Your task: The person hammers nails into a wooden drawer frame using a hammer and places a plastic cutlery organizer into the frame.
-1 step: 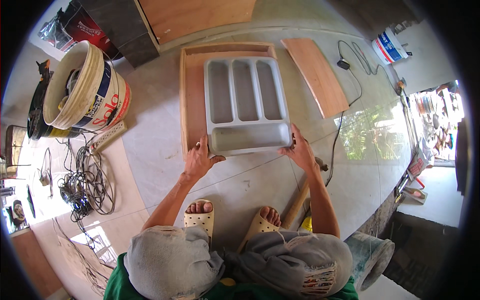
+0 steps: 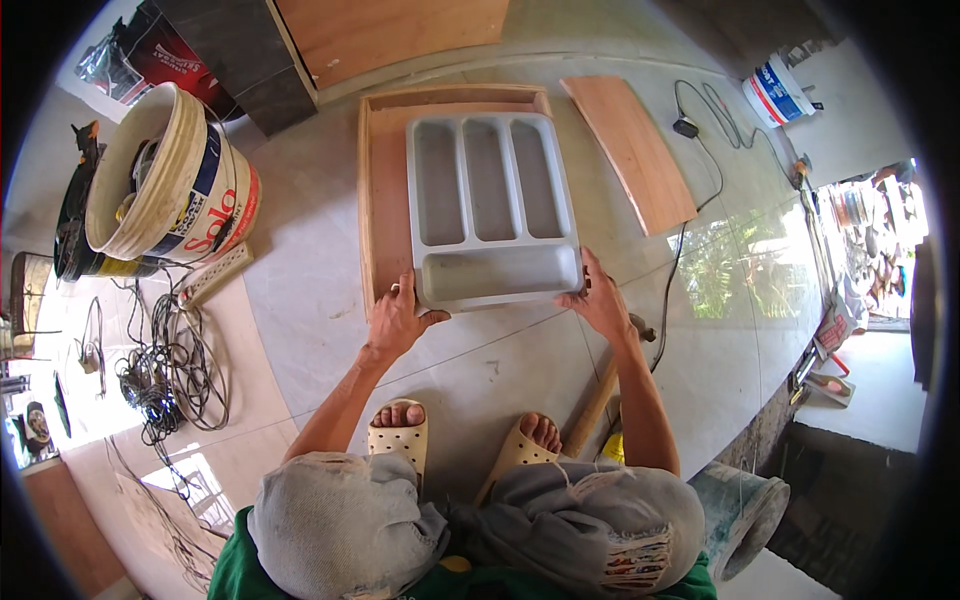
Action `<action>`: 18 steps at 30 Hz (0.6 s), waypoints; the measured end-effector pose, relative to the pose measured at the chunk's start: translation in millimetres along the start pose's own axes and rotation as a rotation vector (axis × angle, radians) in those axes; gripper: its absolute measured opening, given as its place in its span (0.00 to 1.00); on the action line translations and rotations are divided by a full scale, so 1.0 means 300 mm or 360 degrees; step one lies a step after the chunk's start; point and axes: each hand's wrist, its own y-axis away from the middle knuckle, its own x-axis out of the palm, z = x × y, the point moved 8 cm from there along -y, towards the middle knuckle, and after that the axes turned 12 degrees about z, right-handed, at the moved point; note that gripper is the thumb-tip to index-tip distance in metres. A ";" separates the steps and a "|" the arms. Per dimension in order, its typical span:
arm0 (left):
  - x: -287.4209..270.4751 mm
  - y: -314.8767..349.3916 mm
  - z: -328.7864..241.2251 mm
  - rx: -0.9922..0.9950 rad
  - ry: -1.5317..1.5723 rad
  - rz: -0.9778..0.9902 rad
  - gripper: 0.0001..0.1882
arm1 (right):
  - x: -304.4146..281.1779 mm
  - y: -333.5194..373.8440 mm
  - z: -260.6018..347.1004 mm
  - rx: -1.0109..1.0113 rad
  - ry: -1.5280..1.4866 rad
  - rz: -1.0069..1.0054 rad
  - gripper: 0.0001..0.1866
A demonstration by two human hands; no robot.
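Note:
A grey plastic cutlery tray with three long compartments and one crosswise compartment lies inside a shallow wooden drawer box on the tiled floor. My left hand grips the tray's near left corner, over the drawer's front edge. My right hand holds the near right corner. I am crouching, and my sandalled feet and knees show below the hands.
A loose wooden board lies right of the drawer. A cream bucket of tools, a power strip and tangled cables are at the left. A hammer handle lies by my right foot. A white tub stands far right.

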 end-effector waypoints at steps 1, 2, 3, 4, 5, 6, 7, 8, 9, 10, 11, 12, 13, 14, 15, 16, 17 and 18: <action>0.000 -0.010 0.002 0.0043 0.0019 -0.0027 0.53 | -0.002 -0.009 -0.009 0.0004 0.0002 -0.0006 0.52; -0.010 -0.021 -0.016 0.0087 0.0041 -0.0054 0.52 | -0.003 -0.020 -0.018 -0.0004 0.0015 0.0003 0.53; -0.017 -0.034 -0.029 0.0097 0.0045 -0.0052 0.52 | -0.010 -0.026 -0.028 -0.0011 0.0028 0.0011 0.53; -0.021 -0.048 -0.038 0.0071 -0.0032 -0.0025 0.51 | -0.022 -0.028 -0.040 -0.0005 0.0034 0.0003 0.53; -0.039 -0.052 -0.033 0.0025 -0.0124 0.0002 0.50 | -0.012 -0.041 -0.018 0.0036 0.0102 0.0010 0.49; -0.056 -0.064 -0.025 0.0023 -0.0130 0.0000 0.50 | -0.012 -0.049 0.005 0.0078 0.0177 0.0012 0.46; -0.066 -0.080 -0.011 0.0014 -0.0158 0.0074 0.49 | -0.011 -0.057 0.033 0.0073 0.0172 0.0012 0.46; -0.074 -0.102 -0.013 0.0015 -0.0181 0.0150 0.48 | -0.017 -0.059 0.037 0.0152 0.0196 0.0013 0.42; -0.093 -0.119 -0.017 0.0021 -0.0183 0.0149 0.48 | -0.021 -0.063 0.037 0.0230 0.0218 0.0015 0.39; -0.104 -0.134 -0.015 0.0002 -0.0224 0.0202 0.48 | -0.019 -0.074 0.039 0.0230 0.0216 0.0010 0.39; -0.106 -0.150 -0.022 -0.0010 -0.0260 0.0258 0.47 | -0.029 -0.079 0.031 0.0223 0.0264 -0.0059 0.36; -0.113 -0.160 -0.034 0.0000 -0.0258 0.0261 0.47 | -0.040 -0.083 0.021 0.0217 0.0311 -0.0128 0.34; -0.121 -0.169 -0.047 0.0017 -0.0250 0.0241 0.47 | -0.042 -0.087 0.006 0.0225 0.0314 -0.0135 0.34; -0.133 -0.174 -0.044 0.0024 -0.0250 0.0217 0.46 | -0.041 -0.098 0.011 0.0189 0.0311 -0.0163 0.35; -0.135 -0.183 -0.034 0.0025 -0.0255 0.0217 0.46 | -0.043 -0.106 0.014 0.0154 0.0308 -0.0191 0.35; -0.138 -0.192 -0.025 0.0051 -0.0270 0.0199 0.47 | -0.041 -0.114 0.011 0.0154 0.0306 -0.0193 0.35; -0.141 -0.197 -0.017 0.0073 -0.0287 0.0183 0.47 | -0.038 -0.122 0.010 0.0193 0.0341 -0.0205 0.36; -0.138 -0.202 -0.006 0.0069 -0.0290 0.0185 0.47 | -0.037 -0.128 0.009 0.0233 0.0377 -0.0217 0.37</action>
